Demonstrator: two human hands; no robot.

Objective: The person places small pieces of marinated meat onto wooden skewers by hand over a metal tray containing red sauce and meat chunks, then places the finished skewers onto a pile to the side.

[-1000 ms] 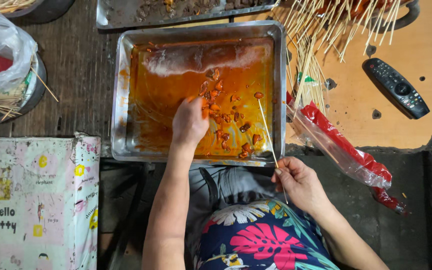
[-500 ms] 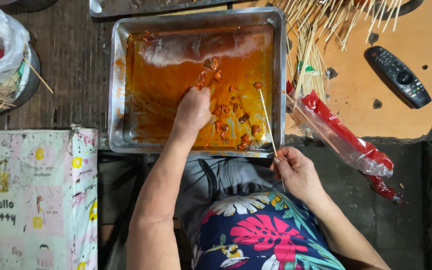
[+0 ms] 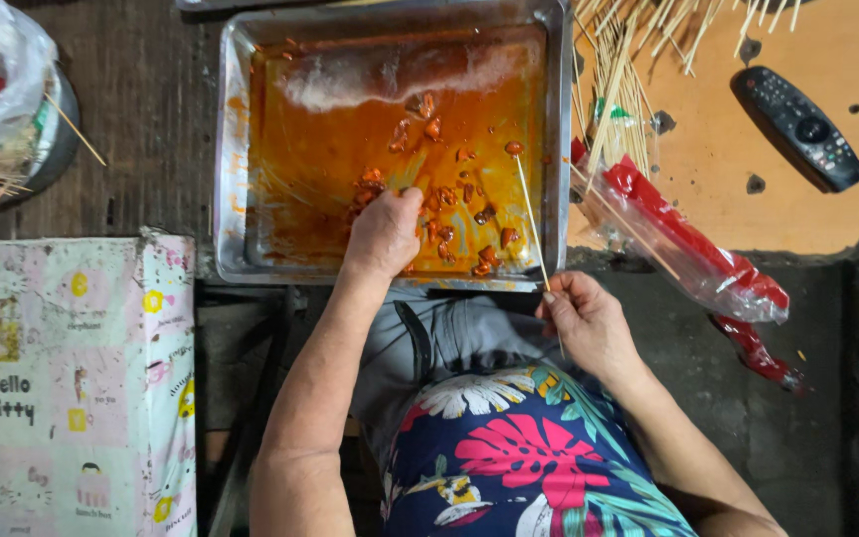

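The meat pieces (image 3: 449,214) lie scattered in orange-red sauce toward the near right part of the metal tray (image 3: 231,149), which sits on the dark wooden table (image 3: 141,109) just in front of the person. The left hand (image 3: 382,234) reaches into the tray, fingers curled down onto the pieces (whether it has pinched one cannot be told). The right hand (image 3: 584,318) is closed around the lower end of a bamboo skewer (image 3: 529,214), held just outside the tray's near rim, with its tip over the sauce carrying one small piece. To the right, loose skewers (image 3: 638,50) fan over an orange board (image 3: 807,209), beside a clear plastic bag with red contents (image 3: 688,244) and a black remote control (image 3: 797,127). A patterned box (image 3: 72,388) stands at the left.
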